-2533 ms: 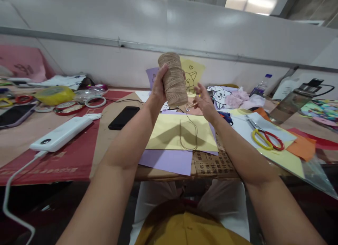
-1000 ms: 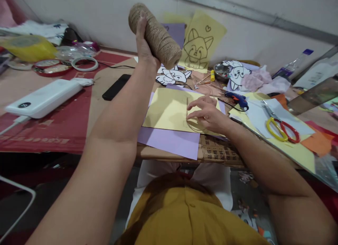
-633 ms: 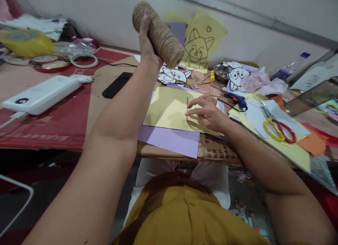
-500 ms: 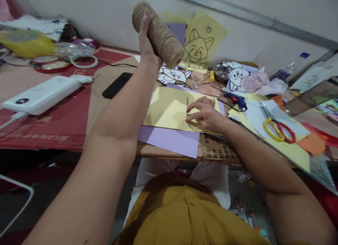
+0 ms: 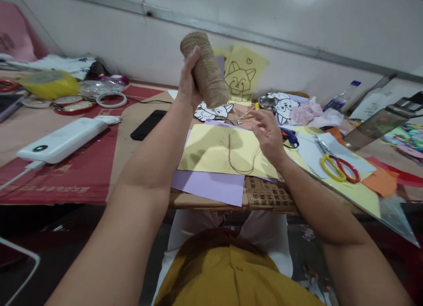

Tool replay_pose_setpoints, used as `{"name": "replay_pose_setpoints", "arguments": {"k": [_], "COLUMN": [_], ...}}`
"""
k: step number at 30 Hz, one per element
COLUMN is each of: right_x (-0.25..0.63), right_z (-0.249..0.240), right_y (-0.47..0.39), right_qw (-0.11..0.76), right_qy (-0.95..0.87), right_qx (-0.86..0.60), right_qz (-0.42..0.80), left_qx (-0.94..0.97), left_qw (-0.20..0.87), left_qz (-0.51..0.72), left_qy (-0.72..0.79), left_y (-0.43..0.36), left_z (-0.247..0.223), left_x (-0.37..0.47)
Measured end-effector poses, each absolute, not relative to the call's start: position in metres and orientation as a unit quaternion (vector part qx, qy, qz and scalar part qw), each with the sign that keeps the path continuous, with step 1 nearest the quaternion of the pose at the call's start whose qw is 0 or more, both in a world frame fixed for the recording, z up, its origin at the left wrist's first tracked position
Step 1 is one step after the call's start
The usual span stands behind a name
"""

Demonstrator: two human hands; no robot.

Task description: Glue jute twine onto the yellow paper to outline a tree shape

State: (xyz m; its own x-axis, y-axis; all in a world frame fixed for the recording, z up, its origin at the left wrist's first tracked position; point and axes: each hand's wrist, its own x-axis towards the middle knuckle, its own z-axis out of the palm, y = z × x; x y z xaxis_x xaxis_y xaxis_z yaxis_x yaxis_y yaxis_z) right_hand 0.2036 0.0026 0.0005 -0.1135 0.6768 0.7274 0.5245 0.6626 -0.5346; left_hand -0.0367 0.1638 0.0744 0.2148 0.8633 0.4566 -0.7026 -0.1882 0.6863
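My left hand (image 5: 189, 83) is wrapped round a big spool of brown jute twine (image 5: 209, 75), held tilted above the back of the table. My right hand (image 5: 269, 136) hovers over the right side of a yellow sheet of paper (image 5: 201, 149), fingers bent and apart, with nothing visible between them. A length of twine (image 5: 229, 149) lies straight on that sheet, then bends in a loop towards my right hand; where it runs beyond there is hidden. Beneath the yellow sheet lies purple paper (image 5: 211, 189).
Scissors (image 5: 337, 168) rest on papers at right, beside a blue glue gun (image 5: 291, 138) and a bottle (image 5: 376, 125). A black phone (image 5: 148, 124) and white power bank (image 5: 62, 140) lie left. A fox drawing (image 5: 241, 79) leans at the wall among paper cut-outs (image 5: 284, 107).
My right hand has lifted off the twine on the yellow sheet and moved back and right. My left hand still holds the spool, now tilted more upright. The camera view has shifted.
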Motion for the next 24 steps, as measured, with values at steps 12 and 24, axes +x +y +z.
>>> {"name": "replay_pose_setpoints", "arguments": {"k": [12,24], "right_x": [0.186,0.149], "right_z": [0.028,0.015], "right_y": [0.082,0.073], "right_qw": [0.584,0.598], "right_qy": [-0.654,-0.586], "right_qx": [-0.383,-0.357], "right_qz": [0.292,0.414], "left_qx": [0.387,0.338], "left_qw": [0.686,0.632], "left_qz": [0.61,0.693], "left_qy": [0.09,0.073], "left_y": [0.126,0.142], "left_z": [0.089,0.098], "left_x": [-0.005,0.003]}}
